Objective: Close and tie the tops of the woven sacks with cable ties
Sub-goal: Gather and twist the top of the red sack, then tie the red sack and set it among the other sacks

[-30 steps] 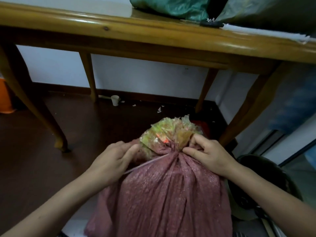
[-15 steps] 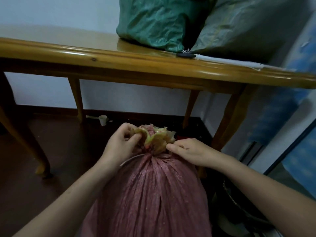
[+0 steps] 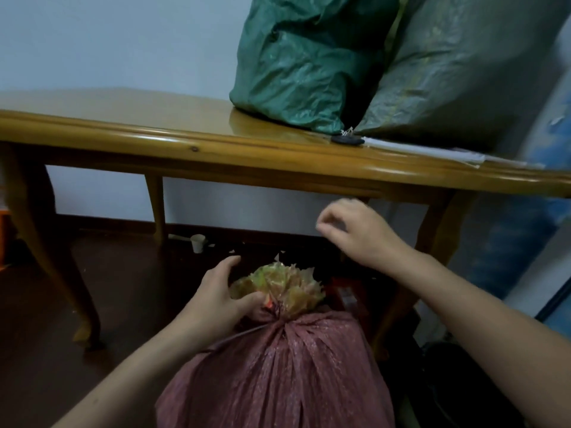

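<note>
- A pink woven sack (image 3: 278, 375) stands on the floor (image 3: 46, 335) at 6 o'clock in the view, in front of the wooden counter (image 3: 185, 140).
- The sack's neck is gathered tight, and its yellow-green top (image 3: 278, 288) fans out above the pinch point.
- A pale cable tie (image 3: 244, 332) circles the neck. Its loose tail points towards 8 o'clock, passing under the left wrist.
- The left hand (image 3: 216, 298) sits at 9 o'clock of the top. Its thumb presses against the top and its fingers (image 3: 230, 262) are spread, apart from the material.
- The right hand (image 3: 355, 233) hovers at 1 o'clock of the top, well apart from the sack and just below the counter edge. Its fingers are loosely curled, thumb and forefinger near each other, with nothing visible between them.
- On the counter at 12 o'clock lies a green sack (image 3: 296, 63), touching a grey-green sack (image 3: 448, 72) at 1 o'clock.
- A small black object (image 3: 346, 139) lies in front of them, with white strips (image 3: 426, 149) beside it.
- A white cup (image 3: 196, 243) stands on the floor under the counter.
</note>
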